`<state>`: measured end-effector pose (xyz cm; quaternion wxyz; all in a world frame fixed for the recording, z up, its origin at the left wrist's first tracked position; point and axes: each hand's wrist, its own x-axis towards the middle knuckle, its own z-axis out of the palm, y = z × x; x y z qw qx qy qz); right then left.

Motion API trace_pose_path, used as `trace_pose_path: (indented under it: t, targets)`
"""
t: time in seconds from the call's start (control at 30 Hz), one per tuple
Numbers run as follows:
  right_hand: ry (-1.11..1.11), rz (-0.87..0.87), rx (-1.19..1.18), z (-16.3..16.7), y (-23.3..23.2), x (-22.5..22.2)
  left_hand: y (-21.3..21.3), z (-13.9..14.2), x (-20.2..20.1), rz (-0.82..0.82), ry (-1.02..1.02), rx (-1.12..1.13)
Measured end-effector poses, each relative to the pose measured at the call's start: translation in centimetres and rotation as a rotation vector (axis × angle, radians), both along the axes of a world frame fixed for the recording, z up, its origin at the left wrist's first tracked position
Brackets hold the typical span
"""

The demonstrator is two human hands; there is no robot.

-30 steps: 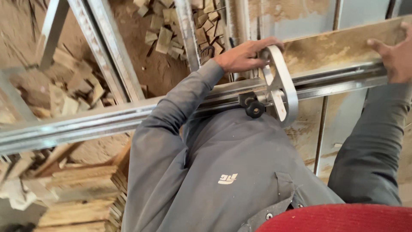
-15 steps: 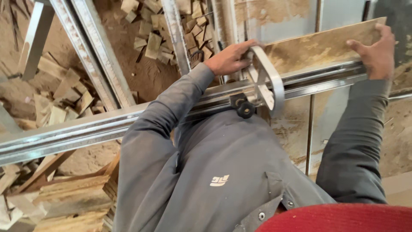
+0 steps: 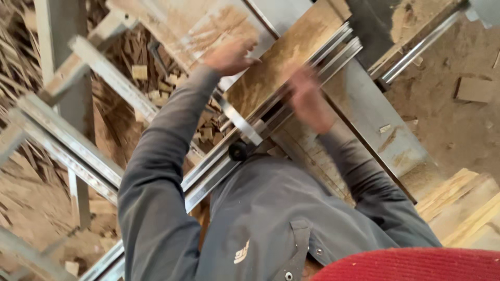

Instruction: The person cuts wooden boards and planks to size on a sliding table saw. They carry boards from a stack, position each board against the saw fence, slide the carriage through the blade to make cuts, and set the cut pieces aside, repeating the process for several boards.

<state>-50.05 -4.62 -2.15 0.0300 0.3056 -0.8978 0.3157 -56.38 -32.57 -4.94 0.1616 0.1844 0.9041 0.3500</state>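
Note:
A long dusty wooden board [image 3: 291, 49] lies on a saw table, against a grey metal rail [image 3: 333, 52] that runs diagonally. My left hand [image 3: 229, 54] grips the board's left end, just above a curved metal bracket [image 3: 239, 119] with a black knob [image 3: 238, 151] under it. My right hand [image 3: 308, 99] is blurred with motion. It hovers over the rail and the board's near edge, and its grip cannot be made out. Both of my arms are in grey sleeves.
Wood offcuts [image 3: 140, 73] litter the sawdust floor to the left, under grey metal frame bars [image 3: 78, 151]. A stack of pale boards [image 3: 469, 208] sits at the lower right, and a loose wood block [image 3: 474, 88] lies at the right. My red cap's brim [image 3: 416, 265] fills the bottom edge.
The view has swung, so the rail now runs diagonally. My right hand has left the board's far end and come in toward the middle. My left hand stays at the board's left end.

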Motion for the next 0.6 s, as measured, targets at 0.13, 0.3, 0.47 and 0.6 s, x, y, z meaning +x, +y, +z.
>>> trace_pose_path:
  t: [0.13, 0.3, 0.47, 0.6]
  targets:
    - [0.242, 0.138, -0.114, -0.5, -2.8, 5.7, 6.7, -2.2, -3.2, -0.120, -0.013, -0.269]
    - [0.334, 0.042, -0.117, 1.5, -3.6, 4.4, 7.4, -2.6, -4.8, -0.027, -0.047, -0.295]
    - [0.350, 0.048, -0.109, 2.0, -3.5, 3.4, 6.7, -2.4, -5.6, 0.004, -0.002, -0.241]
    - [0.332, 0.064, -0.104, 1.1, -3.3, 3.9, 6.8, -3.0, -5.3, 0.032, 0.004, -0.282]
